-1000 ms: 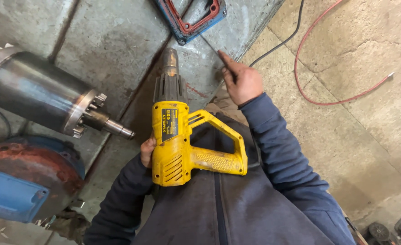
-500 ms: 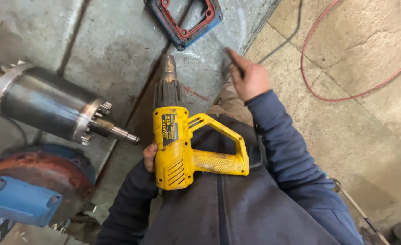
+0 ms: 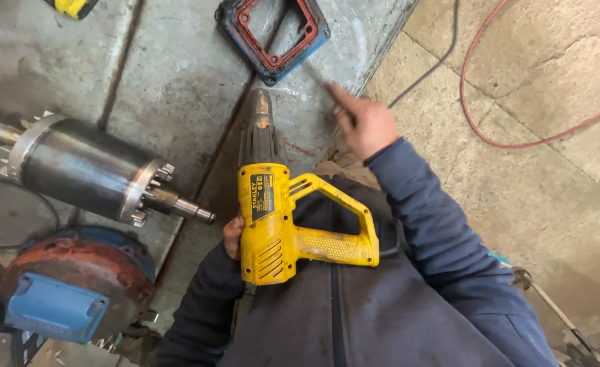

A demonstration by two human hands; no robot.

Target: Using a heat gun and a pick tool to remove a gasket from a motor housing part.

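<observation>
Grey steel bench (image 3: pixel 177 75) fills the upper left. At centre frame the left hand (image 3: pixel 232 235) presses a yellow heat gun (image 3: pixel 273 217) against the jacket, grip closed on its body; it looks bulky and rigid, best held by the loop handle. The right hand (image 3: pixel 364 126) pinches a thin rod (image 3: pixel 317 73).

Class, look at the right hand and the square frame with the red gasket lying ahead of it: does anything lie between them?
Nothing visible does. The right hand hovers over bare grey slab, and the frame lies just beyond its fingertips. The yellow heat gun sits to the side.
</observation>
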